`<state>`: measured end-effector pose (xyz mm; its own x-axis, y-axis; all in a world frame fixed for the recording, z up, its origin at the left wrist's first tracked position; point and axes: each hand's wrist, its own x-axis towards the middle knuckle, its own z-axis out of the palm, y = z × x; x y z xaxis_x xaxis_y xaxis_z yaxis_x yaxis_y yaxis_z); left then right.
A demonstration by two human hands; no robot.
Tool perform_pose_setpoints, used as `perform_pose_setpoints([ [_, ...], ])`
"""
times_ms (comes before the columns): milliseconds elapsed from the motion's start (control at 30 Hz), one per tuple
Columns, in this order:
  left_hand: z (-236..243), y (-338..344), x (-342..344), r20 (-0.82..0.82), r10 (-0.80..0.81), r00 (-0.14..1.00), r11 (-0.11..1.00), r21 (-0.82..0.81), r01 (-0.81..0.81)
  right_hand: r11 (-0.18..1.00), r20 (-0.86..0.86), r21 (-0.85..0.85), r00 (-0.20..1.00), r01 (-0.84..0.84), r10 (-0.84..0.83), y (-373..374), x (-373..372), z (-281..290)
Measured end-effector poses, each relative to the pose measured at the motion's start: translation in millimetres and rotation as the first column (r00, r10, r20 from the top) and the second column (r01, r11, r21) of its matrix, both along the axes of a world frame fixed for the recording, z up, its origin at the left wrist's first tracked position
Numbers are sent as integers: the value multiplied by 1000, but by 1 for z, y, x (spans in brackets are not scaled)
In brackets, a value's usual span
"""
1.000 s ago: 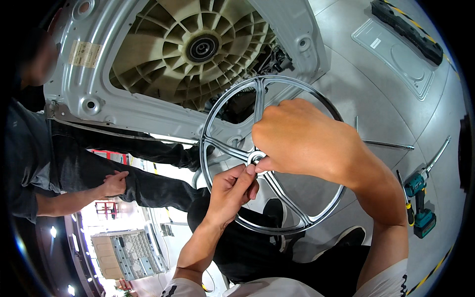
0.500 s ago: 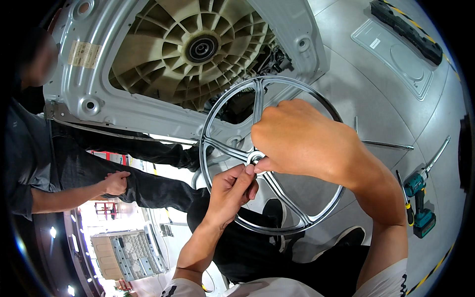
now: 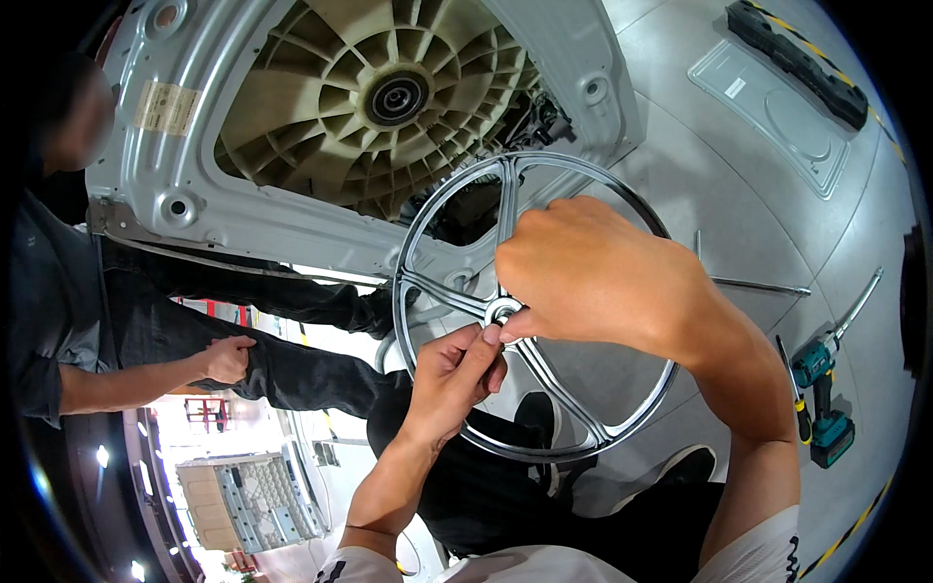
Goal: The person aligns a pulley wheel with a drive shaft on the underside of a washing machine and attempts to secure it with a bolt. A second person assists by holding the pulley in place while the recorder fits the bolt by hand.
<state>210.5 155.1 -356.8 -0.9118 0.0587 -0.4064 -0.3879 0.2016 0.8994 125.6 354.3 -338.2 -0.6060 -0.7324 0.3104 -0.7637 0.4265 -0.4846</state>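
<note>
Both hands meet at the hub [image 3: 501,308] of the silver spoked wheel [image 3: 533,359], near the grey cabinet's [image 3: 292,222] near edge, left grip [image 3: 451,383] pinched closed, right grip [image 3: 588,270] curled closed, their contents hidden.

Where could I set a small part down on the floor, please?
Bare floor lies between the grey panel and the metal bar, and between the panel and the drill. Crowded: the screwdriver beside the drill, and the hub of the spoked wheel, where left hand and right hand meet.
</note>
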Motion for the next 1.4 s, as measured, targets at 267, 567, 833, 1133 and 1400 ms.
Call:
perform_pose_setpoints([
  [267, 2, 0, 0, 6, -3, 1000, 1000, 20, 3, 998, -85, -64, 996, 7, -12, 0, -1, -7],
  [567, 4, 3, 0, 29, 30, 999, 999, 32, -31, 1000, 79, 15, 997, 19, -20, -2, 0, 6],
  [833, 3, 0, -1, 32, 11, 999, 1000, 28, -12, 999, 7, 14, 999, 53, -53, -5, 1, 0],
  [1133, -1, 0, 0, -10, 6, 1000, 1000, 0, -6, 999, 22, 26, 999, 36, -37, -5, 1, 3],
  [1400, 0, 0, 1, -17, -6, 1000, 1000, -10, 6, 999, 34, 33, 999, 30, -31, -5, 1, 5],
])
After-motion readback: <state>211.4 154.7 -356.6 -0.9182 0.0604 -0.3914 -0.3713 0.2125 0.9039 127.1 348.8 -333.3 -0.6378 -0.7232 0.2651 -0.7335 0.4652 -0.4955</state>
